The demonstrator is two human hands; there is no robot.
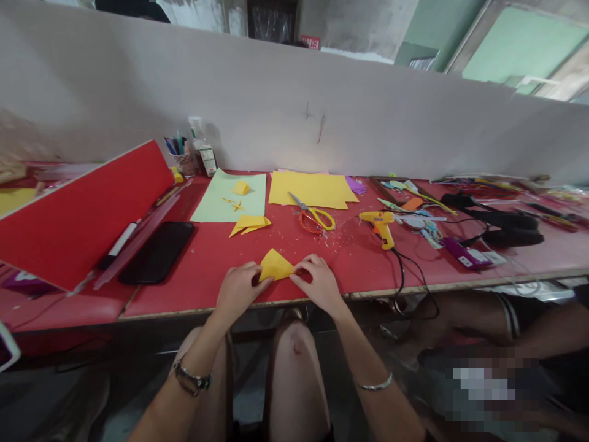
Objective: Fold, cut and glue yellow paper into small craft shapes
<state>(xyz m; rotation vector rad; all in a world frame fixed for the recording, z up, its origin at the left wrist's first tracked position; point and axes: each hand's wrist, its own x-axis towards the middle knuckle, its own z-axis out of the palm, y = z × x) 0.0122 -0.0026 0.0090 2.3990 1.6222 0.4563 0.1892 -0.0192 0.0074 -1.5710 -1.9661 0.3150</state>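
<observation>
At the front of the flat red surface (pixel 211 245), a folded yellow paper triangle (pixel 275 265) sits between the left fingers (pixel 251 272) and right fingers (pixel 309 265). Left of them lies a flat black rectangular phone (pixel 157 252). Behind, a pale green paper sheet (pixel 207 202) carries a small folded yellow paper block (pixel 241 188). Yellow-handled metal scissors (pixel 327 218), tips over flat yellow paper sheets (pixel 306 184), lie left of a yellow plastic glue gun (pixel 385 229).
</observation>
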